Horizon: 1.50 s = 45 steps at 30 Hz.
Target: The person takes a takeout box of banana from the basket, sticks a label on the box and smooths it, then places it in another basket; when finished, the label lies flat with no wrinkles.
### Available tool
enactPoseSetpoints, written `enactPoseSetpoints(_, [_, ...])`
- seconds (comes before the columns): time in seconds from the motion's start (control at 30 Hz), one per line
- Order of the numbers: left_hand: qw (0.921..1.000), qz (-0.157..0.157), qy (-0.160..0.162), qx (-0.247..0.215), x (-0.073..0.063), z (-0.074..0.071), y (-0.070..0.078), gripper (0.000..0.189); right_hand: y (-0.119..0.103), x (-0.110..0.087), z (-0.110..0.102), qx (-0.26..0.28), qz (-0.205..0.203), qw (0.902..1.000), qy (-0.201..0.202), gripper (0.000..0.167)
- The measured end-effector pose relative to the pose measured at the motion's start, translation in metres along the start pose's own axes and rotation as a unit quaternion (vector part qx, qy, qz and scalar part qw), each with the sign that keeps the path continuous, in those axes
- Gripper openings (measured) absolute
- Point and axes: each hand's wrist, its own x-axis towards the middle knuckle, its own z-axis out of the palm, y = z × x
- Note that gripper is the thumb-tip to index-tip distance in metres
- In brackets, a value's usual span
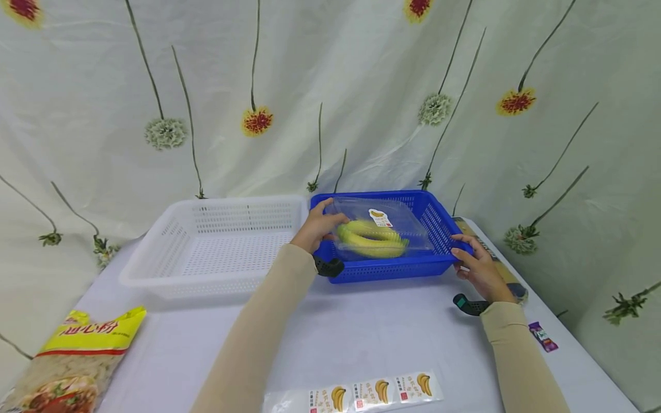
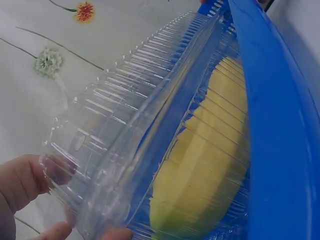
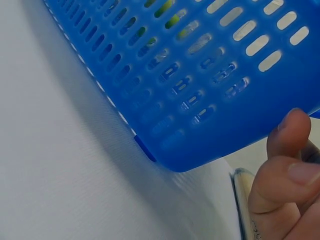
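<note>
A blue plastic basket [image 1: 392,271] holds a clear plastic clamshell box [image 1: 410,226], which sits tilted inside it. Yellow-green bananas [image 1: 379,250] show through the box, and a banana sticker [image 1: 380,217] is on its lid. My left hand [image 1: 315,225] grips the box's left end, thumb and fingers at its ridged edge in the left wrist view. At the basket's right front corner my right hand [image 1: 481,267] holds the rim between thumb and fingers. The right wrist view shows the basket's slotted side [image 3: 150,70] near that hand.
Left of the blue basket stands a white basket [image 1: 193,287]. A yellow-topped food bag [image 1: 82,355] lies front left. A strip of banana stickers [image 1: 379,392] is at the front edge. On the right are a purple packet [image 1: 543,336] and a long package [image 1: 511,281], partly hidden.
</note>
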Motion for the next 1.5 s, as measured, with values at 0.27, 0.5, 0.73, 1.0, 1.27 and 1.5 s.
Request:
enactPoseSetpoints(0.27, [0.9985,0.003,0.013,0.052,0.002,0.006,-0.003,0.084,-0.001,0.0,0.001,0.0,-0.005,1.0,0.001,0.024])
enactPoseSetpoints(0.5, [0.9982,0.007,0.012,0.059,0.003,0.009,-0.004,0.081,0.0,0.0,0.001,-0.017,-0.004,0.9998,0.0,0.025])
enactPoseSetpoints(0.73, [0.998,0.008,0.015,0.06,0.001,0.011,-0.001,0.083,-0.002,0.001,0.002,-0.019,-0.009,0.9998,0.003,0.024])
enactPoseSetpoints(1.0, [0.9959,0.013,-0.01,0.089,0.0,0.019,-0.013,0.089,0.0,-0.001,0.002,-0.017,-0.004,0.9998,0.003,0.024])
enactPoseSetpoints(1.27, [0.9952,0.011,-0.005,0.097,-0.001,0.023,-0.025,0.088,0.004,-0.001,0.001,-0.03,-0.001,0.9995,0.007,0.026])
enactPoseSetpoints(1.5, [0.9951,0.025,-0.006,0.095,-0.003,0.02,-0.021,0.089,0.004,-0.001,0.002,-0.035,-0.006,0.9993,0.011,0.028])
